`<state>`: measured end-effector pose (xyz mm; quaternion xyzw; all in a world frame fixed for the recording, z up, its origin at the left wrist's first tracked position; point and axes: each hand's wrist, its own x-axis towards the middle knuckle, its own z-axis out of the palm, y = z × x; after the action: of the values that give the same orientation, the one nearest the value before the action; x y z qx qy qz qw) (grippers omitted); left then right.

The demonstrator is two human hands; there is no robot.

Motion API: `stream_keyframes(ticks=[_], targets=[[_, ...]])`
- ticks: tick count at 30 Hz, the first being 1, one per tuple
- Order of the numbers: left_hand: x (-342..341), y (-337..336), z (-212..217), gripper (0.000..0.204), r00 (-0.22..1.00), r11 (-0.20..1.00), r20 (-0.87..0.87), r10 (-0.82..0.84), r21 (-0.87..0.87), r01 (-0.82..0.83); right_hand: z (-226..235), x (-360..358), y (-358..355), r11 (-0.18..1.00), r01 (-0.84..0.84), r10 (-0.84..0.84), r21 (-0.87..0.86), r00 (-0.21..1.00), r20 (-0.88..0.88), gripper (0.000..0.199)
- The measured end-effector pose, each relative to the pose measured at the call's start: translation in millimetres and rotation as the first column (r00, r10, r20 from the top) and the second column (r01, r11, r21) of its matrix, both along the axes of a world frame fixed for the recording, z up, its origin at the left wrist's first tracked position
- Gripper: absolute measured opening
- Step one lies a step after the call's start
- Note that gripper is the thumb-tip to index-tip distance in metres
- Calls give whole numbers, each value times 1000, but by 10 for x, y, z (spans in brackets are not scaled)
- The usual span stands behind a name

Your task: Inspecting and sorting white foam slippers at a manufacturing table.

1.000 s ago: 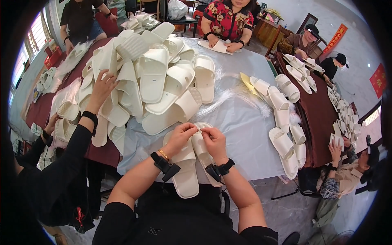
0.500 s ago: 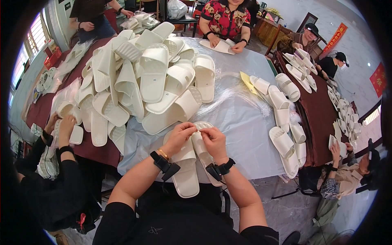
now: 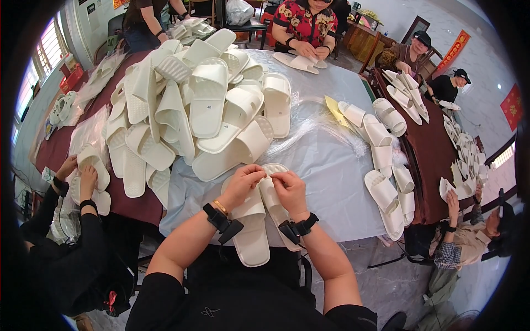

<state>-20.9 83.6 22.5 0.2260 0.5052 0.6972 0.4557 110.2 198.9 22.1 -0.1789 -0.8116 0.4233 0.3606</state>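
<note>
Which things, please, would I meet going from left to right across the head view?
Red box, wearer's left hand, wearer's right hand, yellow sheet, nearest slipper in the right-hand row, red banner, red wall decoration.

White slippers (image 3: pixel 208 99) and clear strands (image 3: pixel 309 128) lie on the cloth-covered table (image 3: pixel 326 187).

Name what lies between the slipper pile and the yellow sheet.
In the head view, shiny clear plastic lies on the pale table cover between the slipper pile and the yellow sheet.
</note>
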Motion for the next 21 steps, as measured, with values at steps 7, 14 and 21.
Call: stream_keyframes(ticks=[7, 14, 21], targets=[[-18, 13, -24, 8, 1000, 1000, -4, -1, -15, 1, 1, -8, 9, 1000, -5, 5, -1, 1000, 14, 9], [-32, 24, -33, 8, 998, 997, -38, -52, -54, 50, 4, -21, -2, 1000, -26, 25, -14, 999, -46, 7], [-33, 22, -23, 6, 995, 992, -43, -93, -83, 90, -31, -9, -12, 999, -29, 28, -23, 999, -32, 4]])
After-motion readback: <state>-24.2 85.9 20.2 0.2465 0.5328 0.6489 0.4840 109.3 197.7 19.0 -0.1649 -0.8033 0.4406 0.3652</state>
